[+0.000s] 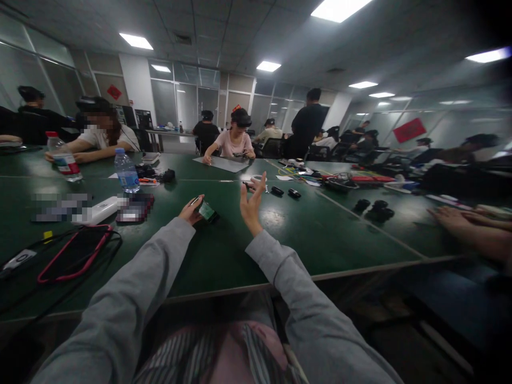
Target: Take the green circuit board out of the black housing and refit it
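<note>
My left hand (192, 210) is closed around the edge of a small dark rectangular object with a greenish face (208, 212). That object is tilted just above the green table; its exact kind I cannot make out. To its right, my right hand (252, 205) is raised with the fingers spread, holding nothing that I can see. Beyond the right hand, two small black objects (277, 190) lie on the table, close to its fingers. Grey sleeves cover both my forearms.
The green table (224, 261) carries a red-capped bottle (66, 162), a blue-capped bottle (127, 176), a pink-edged phone (76, 253) with cables, and black items (379, 210) at right. Across sits a person in pink (236, 141); another person's hands (460, 221) rest at far right.
</note>
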A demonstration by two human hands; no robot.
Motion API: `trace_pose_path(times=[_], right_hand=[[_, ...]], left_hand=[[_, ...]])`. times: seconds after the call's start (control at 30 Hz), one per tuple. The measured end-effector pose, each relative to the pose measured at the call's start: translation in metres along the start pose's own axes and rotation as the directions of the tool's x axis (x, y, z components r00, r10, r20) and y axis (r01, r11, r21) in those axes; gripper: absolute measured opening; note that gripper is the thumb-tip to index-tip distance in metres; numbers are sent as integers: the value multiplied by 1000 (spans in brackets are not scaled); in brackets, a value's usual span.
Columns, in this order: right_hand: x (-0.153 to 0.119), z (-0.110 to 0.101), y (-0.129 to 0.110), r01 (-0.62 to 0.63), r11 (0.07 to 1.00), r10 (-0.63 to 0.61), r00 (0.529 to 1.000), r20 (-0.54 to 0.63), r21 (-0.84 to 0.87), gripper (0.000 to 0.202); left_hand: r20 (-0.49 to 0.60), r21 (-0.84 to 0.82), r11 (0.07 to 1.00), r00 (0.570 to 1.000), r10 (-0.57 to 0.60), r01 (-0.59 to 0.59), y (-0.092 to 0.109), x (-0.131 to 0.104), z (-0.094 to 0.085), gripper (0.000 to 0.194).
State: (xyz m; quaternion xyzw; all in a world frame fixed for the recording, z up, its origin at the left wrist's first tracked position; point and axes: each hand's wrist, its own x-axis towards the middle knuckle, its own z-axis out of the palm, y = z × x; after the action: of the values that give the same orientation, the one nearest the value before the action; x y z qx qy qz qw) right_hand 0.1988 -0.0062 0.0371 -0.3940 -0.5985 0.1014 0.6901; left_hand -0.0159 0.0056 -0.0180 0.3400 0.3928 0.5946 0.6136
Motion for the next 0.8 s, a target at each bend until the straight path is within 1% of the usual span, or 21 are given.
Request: trace_pose_path(times=[0.03,0.07,0.1,0.13,0.17,0.2,0.23,0.27,0.3,0.33,0.37,0.4,0.43,0.47,0.5,0.53,0.6,0.67,0.7,0.73,0.8], right_hand=[[3,-2,3,-42,999,42,999,7,26,74],[4,-2,8,-105,993,102,994,50,56,74],[3,1,13,-190,978,179,976,122,85,72],[-1,5,18,-295,949,266,939,220,108,70],[-6,11,23,-409,904,350,875,333,125,66],[-12,18,26,-525,840,420,789,449,137,62],[-19,24,28,-633,760,467,689,554,147,58],[-25,30,29,-729,666,486,584,650,158,55],[-31,35,29,-809,564,476,482,736,165,52],[-36,38,28,-871,462,446,391,806,167,50],[-40,40,26,-914,369,408,319,856,165,47],[-43,40,24,-944,289,374,264,889,159,43],[-45,40,22,-963,225,350,224,909,150,40],[-47,39,20,-973,178,343,201,918,147,37],[-49,38,18,-977,147,348,197,917,154,34],[-50,37,17,-976,130,358,208,910,172,32],[-51,36,17,-965,125,379,262,888,231,31],[-51,37,18,-943,141,413,334,847,302,34],[-50,37,20,-932,153,436,362,824,328,36],[-50,38,21,-923,168,463,384,799,346,38],[-48,39,23,-907,207,507,420,753,367,41]], left_hand=[[10,9,1000,1000,10,-10,0,-1,1,54],[27,15,1000,999,18,-19,0,-1,1,54],[47,12,999,998,29,-30,0,-1,2,54],[63,1,999,997,42,-43,0,-1,3,54],[74,-17,998,995,61,-60,0,-1,4,53],[80,-42,996,993,84,-81,0,0,5,53],[84,-67,992,990,111,-106,0,0,6,52],[88,-88,988,987,137,-130,1,-1,7,52],[97,-104,984,983,158,-147,2,-2,9,52],[114,-111,982,979,166,-154,3,-3,10,51],[141,-111,983,976,164,-149,4,-4,11,51],[171,-103,986,974,150,-134,5,-6,12,50],[197,-91,989,972,129,-112,5,-8,14,50],[214,-81,993,971,106,-91,6,-9,15,49],[215,-81,994,972,90,-74,6,-11,17,49],[202,-89,994,976,78,-61,6,-12,19,48],[166,-118,993,985,39,-19,5,-13,22,44],[149,-127,990,988,-37,56,2,-13,25,42],[149,-120,988,986,-76,94,1,-13,26,42],[149,-109,987,983,-104,121,-1,-13,27,43],[161,-90,986,979,-122,138,-4,-13,29,45]])
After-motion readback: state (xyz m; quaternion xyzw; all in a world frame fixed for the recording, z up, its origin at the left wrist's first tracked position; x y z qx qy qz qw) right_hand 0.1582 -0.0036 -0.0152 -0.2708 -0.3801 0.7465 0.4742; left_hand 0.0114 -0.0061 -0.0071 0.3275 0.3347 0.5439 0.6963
